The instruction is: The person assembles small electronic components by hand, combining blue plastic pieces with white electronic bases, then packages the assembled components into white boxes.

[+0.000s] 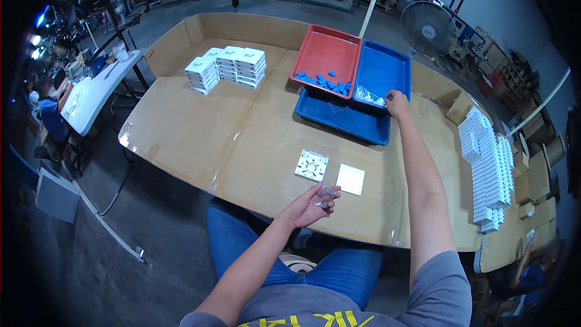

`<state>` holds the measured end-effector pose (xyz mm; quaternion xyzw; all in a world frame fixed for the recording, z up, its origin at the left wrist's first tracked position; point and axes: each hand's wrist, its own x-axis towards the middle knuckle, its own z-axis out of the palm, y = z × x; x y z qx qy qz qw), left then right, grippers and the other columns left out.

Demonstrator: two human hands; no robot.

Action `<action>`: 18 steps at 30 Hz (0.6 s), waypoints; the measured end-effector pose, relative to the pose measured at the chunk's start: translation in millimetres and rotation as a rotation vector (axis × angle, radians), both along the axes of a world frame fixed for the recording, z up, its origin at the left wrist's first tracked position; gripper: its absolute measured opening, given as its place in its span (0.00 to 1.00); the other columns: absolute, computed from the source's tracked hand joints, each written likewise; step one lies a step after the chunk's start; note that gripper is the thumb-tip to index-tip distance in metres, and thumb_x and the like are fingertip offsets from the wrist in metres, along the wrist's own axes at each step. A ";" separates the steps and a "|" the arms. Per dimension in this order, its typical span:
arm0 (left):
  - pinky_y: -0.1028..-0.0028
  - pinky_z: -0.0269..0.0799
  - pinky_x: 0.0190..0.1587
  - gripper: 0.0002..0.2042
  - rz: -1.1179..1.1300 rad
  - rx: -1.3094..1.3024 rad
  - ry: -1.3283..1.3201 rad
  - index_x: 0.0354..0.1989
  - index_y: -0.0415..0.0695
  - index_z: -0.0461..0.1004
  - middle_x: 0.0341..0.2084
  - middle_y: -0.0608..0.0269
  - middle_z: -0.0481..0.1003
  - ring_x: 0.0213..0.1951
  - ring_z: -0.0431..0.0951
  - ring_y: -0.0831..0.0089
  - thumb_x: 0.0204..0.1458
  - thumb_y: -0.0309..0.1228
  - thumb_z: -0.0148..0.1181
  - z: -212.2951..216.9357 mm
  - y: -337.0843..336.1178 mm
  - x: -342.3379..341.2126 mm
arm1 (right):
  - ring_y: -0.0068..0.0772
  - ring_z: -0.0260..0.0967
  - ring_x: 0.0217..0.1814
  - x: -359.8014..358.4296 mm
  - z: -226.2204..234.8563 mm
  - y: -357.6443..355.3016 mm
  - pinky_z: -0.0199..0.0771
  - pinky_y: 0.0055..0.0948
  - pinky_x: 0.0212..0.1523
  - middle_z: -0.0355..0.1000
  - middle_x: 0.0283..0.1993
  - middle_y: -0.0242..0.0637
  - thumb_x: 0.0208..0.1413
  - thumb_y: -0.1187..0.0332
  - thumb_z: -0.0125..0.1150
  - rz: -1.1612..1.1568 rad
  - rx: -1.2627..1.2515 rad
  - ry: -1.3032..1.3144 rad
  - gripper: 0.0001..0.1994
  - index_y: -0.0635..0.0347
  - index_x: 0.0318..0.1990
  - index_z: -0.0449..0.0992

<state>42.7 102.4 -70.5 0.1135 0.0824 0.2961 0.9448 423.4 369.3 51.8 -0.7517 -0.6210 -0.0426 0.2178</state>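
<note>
The left hand (308, 207), palm turned up, is just over the near edge of the cardboard-covered bench (187, 122), with its fingers curled around a small clear plastic item (325, 194); whether this is a bag or a cup, I cannot tell. The right arm stretches across the bench, and the right hand (396, 104) is at the near right corner of the upper blue tray (384, 66), its fingers bent down beside a small heap of thin white pieces (366, 95). Whether those fingers grasp a piece, I cannot tell.

The upper blue tray stands toward the bench's far edge, against the right side of a red tray (330, 48), which has small blue parts (330, 85) gathered along its near edge. A lower blue tray (336, 120) sits in front of both, partly under them.

Between the trays and the bench's near edge lie two white squares side by side: on the left a slotted white plate (311, 165), its dark openings showing, and on the right a plain white plate (350, 180). White box-like units (227, 65) stand stacked toward the bench's far left corner, and longer white stacks (484, 163) line its right edge.
</note>
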 end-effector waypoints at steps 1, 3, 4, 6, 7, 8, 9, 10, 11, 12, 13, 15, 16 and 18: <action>0.68 0.76 0.50 0.29 -0.020 -0.012 -0.047 0.68 0.37 0.66 0.49 0.58 0.77 0.42 0.77 0.70 0.73 0.50 0.43 -2.2 0.4 -0.9 | 0.50 0.80 0.53 -4.5 -0.7 1.5 0.77 0.47 0.54 0.83 0.46 0.44 0.55 0.64 0.67 -0.031 -0.058 -0.008 0.09 0.52 0.42 0.84; 0.68 0.76 0.49 0.28 -0.038 -0.025 -0.093 0.68 0.37 0.66 0.50 0.57 0.76 0.44 0.77 0.69 0.73 0.49 0.43 -0.4 2.4 -2.2 | 0.49 0.80 0.54 -11.2 -1.8 2.8 0.76 0.48 0.56 0.83 0.46 0.44 0.55 0.63 0.69 -0.059 -0.118 -0.015 0.10 0.51 0.43 0.84; 0.67 0.76 0.49 0.28 -0.043 -0.055 -0.078 0.67 0.37 0.66 0.49 0.57 0.76 0.44 0.77 0.69 0.73 0.50 0.43 3.4 1.4 -2.8 | 0.49 0.79 0.55 -13.6 -2.7 2.6 0.76 0.47 0.56 0.83 0.47 0.44 0.54 0.62 0.69 -0.071 -0.140 -0.058 0.10 0.50 0.43 0.85; 0.67 0.76 0.50 0.28 -0.047 -0.088 -0.064 0.67 0.37 0.66 0.49 0.57 0.76 0.44 0.77 0.69 0.73 0.50 0.43 6.4 1.7 -3.6 | 0.48 0.79 0.56 -16.8 -3.0 4.7 0.75 0.47 0.57 0.83 0.47 0.44 0.53 0.61 0.70 -0.082 -0.164 -0.101 0.11 0.49 0.43 0.85; 0.67 0.76 0.50 0.28 -0.046 -0.086 -0.052 0.67 0.37 0.66 0.49 0.57 0.76 0.43 0.77 0.69 0.73 0.50 0.43 5.9 1.6 -3.8 | 0.48 0.80 0.55 -17.6 -3.3 5.9 0.76 0.47 0.57 0.83 0.47 0.44 0.52 0.61 0.71 -0.080 -0.169 -0.087 0.12 0.49 0.43 0.85; 0.67 0.76 0.50 0.28 -0.043 -0.085 -0.040 0.66 0.36 0.66 0.48 0.57 0.76 0.43 0.77 0.69 0.73 0.50 0.43 5.2 1.2 -4.2 | 0.48 0.80 0.55 -18.8 -4.2 7.1 0.76 0.46 0.57 0.83 0.47 0.44 0.51 0.61 0.71 -0.078 -0.175 -0.073 0.12 0.49 0.43 0.85; 0.67 0.76 0.50 0.28 -0.045 -0.087 -0.042 0.66 0.36 0.66 0.48 0.57 0.76 0.43 0.77 0.69 0.73 0.50 0.43 3.4 1.7 -3.2 | 0.48 0.80 0.55 -15.3 -5.9 9.5 0.76 0.46 0.57 0.83 0.47 0.44 0.51 0.61 0.71 -0.081 -0.176 -0.075 0.12 0.49 0.43 0.85; 0.67 0.76 0.50 0.29 -0.047 -0.069 -0.051 0.67 0.36 0.66 0.48 0.58 0.76 0.42 0.77 0.69 0.73 0.50 0.43 1.6 2.1 -2.4 | 0.48 0.80 0.54 -12.1 -7.6 12.0 0.76 0.46 0.57 0.84 0.46 0.44 0.50 0.61 0.71 -0.077 -0.166 -0.036 0.13 0.50 0.43 0.85; 0.67 0.76 0.50 0.29 -0.048 -0.051 -0.060 0.67 0.36 0.66 0.48 0.58 0.76 0.41 0.76 0.69 0.73 0.50 0.43 -0.1 2.6 -1.8 | 0.48 0.81 0.53 -9.4 -9.9 14.2 0.76 0.46 0.57 0.84 0.46 0.43 0.49 0.61 0.70 -0.072 -0.155 0.003 0.13 0.50 0.44 0.85; 0.67 0.76 0.50 0.29 -0.047 -0.053 -0.061 0.67 0.36 0.66 0.48 0.58 0.76 0.41 0.76 0.69 0.73 0.50 0.43 0.3 3.5 -1.8 | 0.48 0.81 0.53 -8.6 -13.2 16.6 0.76 0.46 0.57 0.84 0.46 0.43 0.49 0.61 0.70 -0.071 -0.156 0.002 0.13 0.50 0.44 0.85; 0.66 0.75 0.50 0.29 -0.046 -0.065 -0.066 0.67 0.36 0.66 0.48 0.58 0.76 0.41 0.76 0.69 0.73 0.50 0.43 0.9 4.1 -2.2 | 0.48 0.81 0.52 -7.9 -16.8 18.4 0.77 0.46 0.56 0.84 0.45 0.43 0.49 0.62 0.70 -0.074 -0.137 0.026 0.14 0.50 0.44 0.85; 0.66 0.75 0.49 0.29 -0.045 -0.076 -0.072 0.67 0.36 0.66 0.47 0.58 0.77 0.41 0.76 0.69 0.73 0.50 0.43 3.6 4.6 -2.6 | 0.49 0.81 0.52 -4.2 -23.2 21.7 0.77 0.45 0.56 0.84 0.44 0.43 0.49 0.63 0.70 -0.076 -0.118 0.050 0.14 0.51 0.44 0.85; 0.67 0.76 0.49 0.29 -0.044 -0.086 -0.068 0.68 0.36 0.66 0.47 0.59 0.77 0.40 0.76 0.69 0.73 0.50 0.44 6.3 4.5 -2.7 | 0.48 0.82 0.51 -0.5 -25.6 22.8 0.78 0.44 0.54 0.84 0.44 0.43 0.49 0.64 0.70 -0.051 -0.097 0.088 0.14 0.51 0.45 0.85; 0.67 0.76 0.48 0.29 -0.044 -0.095 -0.064 0.68 0.35 0.66 0.46 0.60 0.77 0.40 0.77 0.70 0.73 0.49 0.44 8.4 5.1 -2.4 | 0.47 0.82 0.50 5.5 -29.6 24.7 0.79 0.43 0.53 0.84 0.44 0.43 0.49 0.64 0.70 -0.028 -0.074 0.127 0.14 0.52 0.45 0.85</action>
